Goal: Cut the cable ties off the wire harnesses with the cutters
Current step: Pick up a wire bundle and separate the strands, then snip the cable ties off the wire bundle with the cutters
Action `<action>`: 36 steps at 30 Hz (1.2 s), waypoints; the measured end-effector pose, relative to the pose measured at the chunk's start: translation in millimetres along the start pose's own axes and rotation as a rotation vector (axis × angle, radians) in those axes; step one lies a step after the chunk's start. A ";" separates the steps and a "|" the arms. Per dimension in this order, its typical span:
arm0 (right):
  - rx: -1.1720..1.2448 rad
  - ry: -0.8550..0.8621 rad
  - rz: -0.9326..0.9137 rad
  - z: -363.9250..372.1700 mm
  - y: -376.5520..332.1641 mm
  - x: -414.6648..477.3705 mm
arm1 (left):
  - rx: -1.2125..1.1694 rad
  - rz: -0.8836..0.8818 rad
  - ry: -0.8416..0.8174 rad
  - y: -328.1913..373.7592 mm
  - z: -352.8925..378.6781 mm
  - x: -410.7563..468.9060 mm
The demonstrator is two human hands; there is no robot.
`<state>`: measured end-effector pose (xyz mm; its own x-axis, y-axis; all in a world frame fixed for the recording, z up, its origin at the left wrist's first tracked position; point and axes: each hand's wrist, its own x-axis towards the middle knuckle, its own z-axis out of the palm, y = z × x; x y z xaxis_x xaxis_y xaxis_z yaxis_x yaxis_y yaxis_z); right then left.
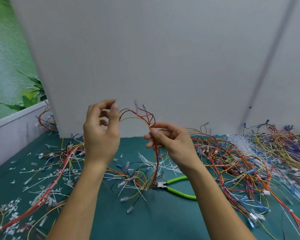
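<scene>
Now your right hand [168,141] pinches one harness [156,158], left hand [100,134] seemingly gripping its end; one pair of cutters [163,185] below.

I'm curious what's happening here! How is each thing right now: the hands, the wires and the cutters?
Left hand: raised, fingers curled; grip unclear.
Right hand: pinches the held harness.
Held harness: lifted, arched between the hands, tail hanging to the table.
Cutters: lying on the table, untouched, handles spread.
Cut ties: scattered loose on the table.
</scene>
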<state>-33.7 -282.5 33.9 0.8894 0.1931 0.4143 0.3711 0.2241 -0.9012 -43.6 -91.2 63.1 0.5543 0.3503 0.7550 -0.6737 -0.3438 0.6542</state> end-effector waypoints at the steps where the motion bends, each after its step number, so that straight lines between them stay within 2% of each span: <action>1: 0.006 0.013 -0.001 -0.6 -0.4 0.4 | -0.017 -0.063 -0.015 -1.3 -0.5 0.2; 2: 0.011 0.025 0.003 -0.4 -0.7 0.6 | -0.010 -0.130 -0.076 -3.6 -1.7 0.4; 4: 0.019 0.039 0.023 1.8 0.2 0.8 | 0.048 -0.241 -0.320 -7.3 -1.9 -1.1; 6: -0.006 0.033 0.035 4.3 2.5 0.4 | 0.052 -0.287 -0.578 -6.7 3.5 -7.3; 7: -0.038 0.027 0.031 5.3 4.2 0.2 | 0.012 -0.295 -0.641 -5.7 8.2 -11.4; 9: -0.110 0.020 0.000 6.2 7.0 0.0 | -0.075 -0.329 -0.635 -5.8 16.6 -17.8; 12: -0.202 0.004 -0.043 4.2 8.3 0.7 | -0.076 -0.356 -0.548 -8.9 24.2 -22.3; 15: -0.286 -0.013 -0.012 -4.0 8.4 2.9 | -0.033 -0.363 -0.501 -12.8 28.4 -25.9; 17: -0.431 -0.032 0.044 -15.9 9.9 4.6 | -0.012 -0.409 -0.458 -16.8 29.9 -25.8; 19: -0.673 -0.124 0.189 -33.3 13.4 5.1 | -0.003 -0.460 -0.422 -24.0 29.6 -24.7; 23: -1.211 -0.443 0.673 -57.3 29.4 1.9 | 0.037 -0.502 -0.392 -33.5 25.1 -22.7; 25: -1.392 -0.540 0.842 -54.5 41.5 -0.9 | 0.050 -0.523 -0.381 -36.5 23.4 -22.6; 30: -1.436 -0.548 0.938 -53.3 58.7 0.5 | -0.008 -0.565 -0.396 -39.6 21.6 -21.5; 36: -1.347 -0.401 0.835 -62.5 52.2 -0.6 | -0.120 -0.597 -0.486 -40.8 20.9 -19.6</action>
<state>1.7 -330.7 -21.4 0.9090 0.0955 -0.4058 -0.0071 -0.9697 -0.2443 -16.7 -102.3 22.6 0.9731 0.0154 0.2299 -0.2269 -0.1105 0.9676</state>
